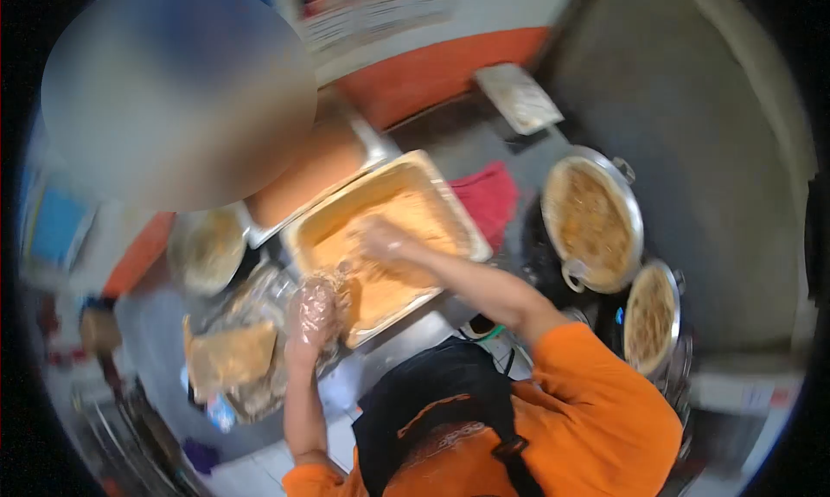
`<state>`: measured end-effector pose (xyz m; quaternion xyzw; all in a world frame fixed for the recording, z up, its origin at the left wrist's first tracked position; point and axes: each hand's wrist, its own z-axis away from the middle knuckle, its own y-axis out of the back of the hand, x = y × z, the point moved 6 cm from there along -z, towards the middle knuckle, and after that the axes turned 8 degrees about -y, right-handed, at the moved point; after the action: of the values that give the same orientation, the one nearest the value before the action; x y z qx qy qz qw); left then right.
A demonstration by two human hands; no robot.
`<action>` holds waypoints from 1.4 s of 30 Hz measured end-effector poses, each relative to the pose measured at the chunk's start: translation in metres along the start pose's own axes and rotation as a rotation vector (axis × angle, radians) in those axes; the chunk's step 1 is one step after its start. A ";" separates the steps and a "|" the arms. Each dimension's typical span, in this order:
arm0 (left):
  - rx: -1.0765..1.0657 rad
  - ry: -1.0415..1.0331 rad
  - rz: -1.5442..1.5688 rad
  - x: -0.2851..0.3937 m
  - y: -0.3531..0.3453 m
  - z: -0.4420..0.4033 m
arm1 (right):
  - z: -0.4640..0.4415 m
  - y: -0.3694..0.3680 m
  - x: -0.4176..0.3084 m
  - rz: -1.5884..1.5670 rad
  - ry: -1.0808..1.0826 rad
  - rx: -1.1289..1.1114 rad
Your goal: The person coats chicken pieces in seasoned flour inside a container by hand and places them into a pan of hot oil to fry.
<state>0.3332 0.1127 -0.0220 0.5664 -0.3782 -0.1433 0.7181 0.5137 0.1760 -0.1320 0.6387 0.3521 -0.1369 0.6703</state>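
Note:
A deep rectangular tray (pixel 471 229) holds orange, powdery breading (pixel 419 216). My right hand (pixel 380 238) reaches down into the breading, and its fingers are blurred and partly sunk in it. At the tray's near left edge is my left hand (pixel 316 311), in a clear plastic glove, with its fingers curled. A crumb-coated lump (pixel 339 281) shows at those fingertips, too smeared to name.
Two pans of frying food, a larger pan (pixel 592 220) and a smaller pan (pixel 651 320), stand at right. A second tray (pixel 316 177) and a bowl (pixel 207 251) are at the far left, near a person with a blurred-out head. A red cloth (pixel 488 203) and plastic bags (pixel 246 350) flank the tray.

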 end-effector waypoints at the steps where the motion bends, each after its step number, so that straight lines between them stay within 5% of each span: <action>1: -0.045 0.056 0.116 0.001 -0.014 -0.027 | -0.007 -0.001 -0.006 -0.007 0.053 -0.017; 4: -0.274 -0.039 -0.274 -0.015 -0.092 -0.072 | -0.005 0.022 -0.047 0.061 0.343 0.338; 6: -0.351 -0.042 -0.304 -0.021 -0.111 -0.083 | -0.010 0.037 -0.046 0.193 0.023 0.048; 9: -0.423 -0.093 -0.439 -0.035 -0.137 -0.093 | -0.013 0.048 -0.026 0.005 0.127 0.250; 12: -0.438 -0.146 -0.408 -0.044 -0.137 -0.092 | 0.013 0.107 -0.013 0.191 0.001 0.182; 14: -0.463 -0.135 -0.334 -0.024 -0.115 -0.087 | 0.045 0.147 0.018 -0.739 -0.100 0.185; 18: -0.465 0.135 0.174 -0.060 -0.109 -0.085 | 0.150 0.273 0.039 -0.753 -0.126 0.449; 20: -0.388 0.035 0.185 -0.028 -0.069 -0.091 | 0.209 0.314 0.076 -1.090 -0.276 0.459; 22: -0.310 0.058 0.381 0.004 -0.032 -0.095 | 0.255 0.339 0.174 -0.970 -0.318 0.545; 24: -0.214 0.192 0.756 0.032 -0.008 -0.111 | 0.324 0.390 0.169 -0.613 -0.597 0.690; 26: -0.183 -0.030 0.478 0.077 0.010 -0.139 | 0.372 0.388 0.264 -0.742 -0.645 0.704; 28: -0.268 -0.172 0.386 0.135 0.018 -0.183 | 0.413 0.400 0.342 -0.190 -0.953 0.621; 30: -0.224 -0.369 0.177 0.255 0.041 -0.216 | 0.436 0.405 0.345 -0.382 -0.957 0.778; 32: -0.189 -0.424 0.187 0.289 0.003 -0.267 | 0.457 0.399 0.371 -0.603 -0.968 0.944; 34: -0.314 -0.299 0.869 0.316 -0.063 -0.319 | 0.473 0.374 0.440 -0.853 -0.986 1.140; 36: -0.231 -0.550 0.508 0.355 -0.106 -0.362 | 0.485 0.384 0.406 -0.508 -1.105 0.997; 38: -0.146 -0.783 0.269 0.422 -0.140 -0.391 | 0.495 0.377 0.404 -0.270 -1.039 1.106; 41: -0.148 -0.798 0.328 0.469 -0.203 -0.440 | 0.503 0.394 0.356 -0.041 -1.132 1.080; 42: -0.242 -0.813 0.573 0.467 -0.241 -0.473 | 0.504 0.405 0.330 0.010 -1.188 1.038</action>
<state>1.0346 0.0730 -0.1008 0.2513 -0.7479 -0.1922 0.5836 1.1561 -0.1568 -0.0697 0.6914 -0.1769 -0.5990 0.3631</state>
